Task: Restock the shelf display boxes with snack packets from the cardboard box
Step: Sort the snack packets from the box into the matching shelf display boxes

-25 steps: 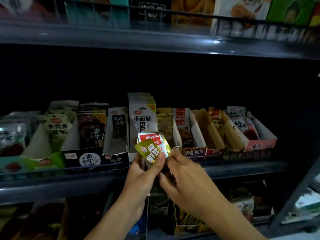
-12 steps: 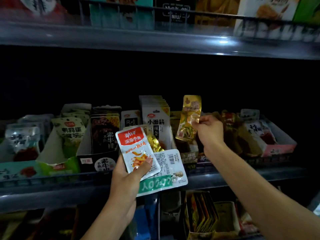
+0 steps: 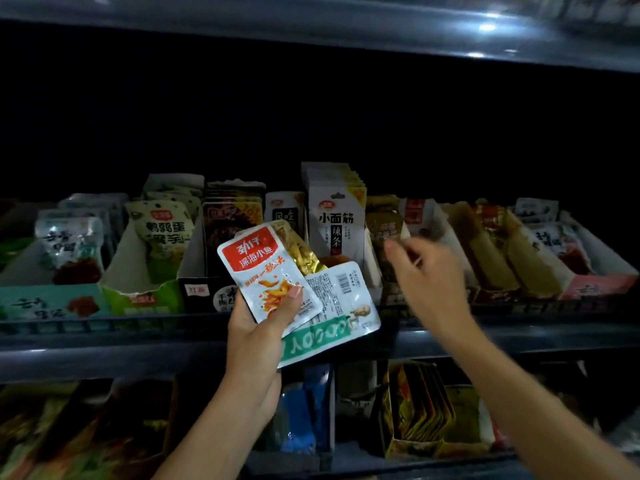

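The snack packets sit in a small fan in the person's left hand, low in the middle of the view. The thumb presses the front of the top one, a white packet with a red label. A gold foil packet peeks out behind it at about 1 o'clock. A white and green packet lies turned around at about 4 o'clock from the red one.

These packets look thin, flat and light. The skin looks shiny, so I think they can slip past each other. They bend but should not break. A good place to pinch one would be a free top corner or edge, away from the thumb.

The right hand is at 3 o'clock from the packets, a little apart from them. Its fingers are loosely bent and I see nothing in it. It is a bit blurry. It floats in front of the brown packets in a display box.

Behind the hands runs a row of display boxes on the shelf. At 12 o'clock from the fan stands a tall full stack of white packets. Far to the right, at 3 o'clock, is a pink-fronted box. Below, at 5 o'clock, a lower box holds yellow packets. I cannot see the cardboard box.
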{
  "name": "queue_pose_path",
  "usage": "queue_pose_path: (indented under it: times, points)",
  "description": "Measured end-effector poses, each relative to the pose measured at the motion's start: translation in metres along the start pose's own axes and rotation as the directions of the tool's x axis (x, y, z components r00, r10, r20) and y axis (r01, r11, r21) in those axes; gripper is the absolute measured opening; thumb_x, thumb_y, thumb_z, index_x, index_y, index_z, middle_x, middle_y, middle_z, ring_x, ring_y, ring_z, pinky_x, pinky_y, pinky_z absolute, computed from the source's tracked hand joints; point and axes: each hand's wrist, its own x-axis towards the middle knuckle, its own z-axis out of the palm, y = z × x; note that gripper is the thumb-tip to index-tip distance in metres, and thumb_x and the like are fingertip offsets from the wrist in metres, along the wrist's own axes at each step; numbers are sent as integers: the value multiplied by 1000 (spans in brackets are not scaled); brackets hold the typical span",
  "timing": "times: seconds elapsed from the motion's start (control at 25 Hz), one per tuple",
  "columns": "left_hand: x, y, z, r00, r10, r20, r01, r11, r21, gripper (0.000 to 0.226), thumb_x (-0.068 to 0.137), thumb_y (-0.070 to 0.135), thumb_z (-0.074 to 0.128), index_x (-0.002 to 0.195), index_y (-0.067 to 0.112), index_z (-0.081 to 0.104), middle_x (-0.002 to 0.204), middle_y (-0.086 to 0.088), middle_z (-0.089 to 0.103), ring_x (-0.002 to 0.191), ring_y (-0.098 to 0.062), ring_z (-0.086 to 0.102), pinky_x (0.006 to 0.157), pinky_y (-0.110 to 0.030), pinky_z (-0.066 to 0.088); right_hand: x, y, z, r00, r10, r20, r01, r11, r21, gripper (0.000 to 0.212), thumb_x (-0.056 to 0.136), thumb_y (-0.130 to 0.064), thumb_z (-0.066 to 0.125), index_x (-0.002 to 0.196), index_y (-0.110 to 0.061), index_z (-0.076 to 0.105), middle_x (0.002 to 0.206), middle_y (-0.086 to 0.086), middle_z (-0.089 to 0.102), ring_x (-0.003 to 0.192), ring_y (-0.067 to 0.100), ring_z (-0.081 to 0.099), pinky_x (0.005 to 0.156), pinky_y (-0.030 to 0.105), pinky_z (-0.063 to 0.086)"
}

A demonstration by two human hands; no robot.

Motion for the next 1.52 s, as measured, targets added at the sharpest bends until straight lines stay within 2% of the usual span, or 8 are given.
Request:
queue_pose_path:
  times: [0.16, 0.4, 0.56, 0.76, 0.88, 1.04, 1.2, 1.52]
  points:
    - [-12, -10, 8, 999, -25, 25, 24, 999, 34, 44, 71, 17, 74, 114, 18, 65, 102, -3, 77, 87, -22, 76, 62, -35, 61, -73, -16, -2, 860, 243, 449, -424, 829, 364, 10, 91, -26, 67, 98, -19, 65, 86, -1, 75, 66, 19, 69, 57, 29, 52]
    - [-31, 0, -10, 994, 0, -105, 1, 1000, 10, 36, 79, 10, 72, 112, 23, 67, 105, -1, 77, 93, -21, 73, 76, -39, 57, -81, 3, -32, 861, 456, 225, -467, 532, 707, 10, 96, -16, 59, 104, -15, 64, 77, 4, 74, 50, 14, 55, 43, 25, 44]
    - [-37, 38, -42, 986, 10, -165, -3, 999, 44, 33, 83, 7, 70, 114, 19, 67, 102, -4, 77, 88, -23, 74, 63, -35, 59, -87, -30, -31, 897, 290, 334, -422, 336, 842, 16, 84, -3, 62, 92, -14, 69, 80, 5, 73, 71, 24, 69, 60, 31, 59]
    - [-44, 82, -101, 999, -23, -36, 28, 988, 154, 36, 79, 11, 76, 113, 23, 71, 108, -8, 76, 95, -29, 73, 82, -48, 59, -100, -95, 12, 858, -138, 495, -387, 460, 799, 22, 54, -18, 89, 56, -8, 69, 89, 10, 71, 94, 26, 69, 71, 34, 58]
    - [-48, 95, -128, 1000, -27, -4, 28, 993, 113, 48, 61, 32, 89, 106, 24, 76, 104, -9, 77, 87, -28, 75, 68, -43, 62, -90, -125, 34, 832, -267, 486, -319, 487, 813, 28, 76, 6, 60, 53, -11, 63, 91, 6, 66, 96, 26, 63, 75, 42, 52]
    - [-43, 112, -151, 990, -104, -99, 102, 994, -24, 22, 96, 26, 57, 113, 18, 69, 91, -11, 77, 65, -25, 72, 44, -33, 56, -73, -164, 69, 877, -341, 338, 107, 825, 554, 47, 84, 23, 54, 55, -11, 68, 97, -12, 60, 99, 7, 61, 71, 25, 59]
    - [-40, 141, -174, 999, 9, -47, -11, 999, -50, 42, 90, 50, 51, 120, 25, 67, 107, -9, 76, 82, -27, 73, 52, -35, 59, -54, -199, 96, 863, -430, 267, 318, 871, 374, 48, 86, 19, 52, 62, -19, 69, 90, -8, 64, 70, 14, 59, 51, 20, 47]
    - [-22, 142, -207, 923, -27, -383, -44, 984, -175, 31, 91, 28, 69, 120, 21, 62, 104, -3, 76, 92, -24, 73, 69, -41, 60, -62, -244, 144, 720, -83, 689, -383, 780, 495, 35, 98, -6, 53, 129, -23, 54, 113, 10, 70, 86, 31, 73, 54, 34, 57]
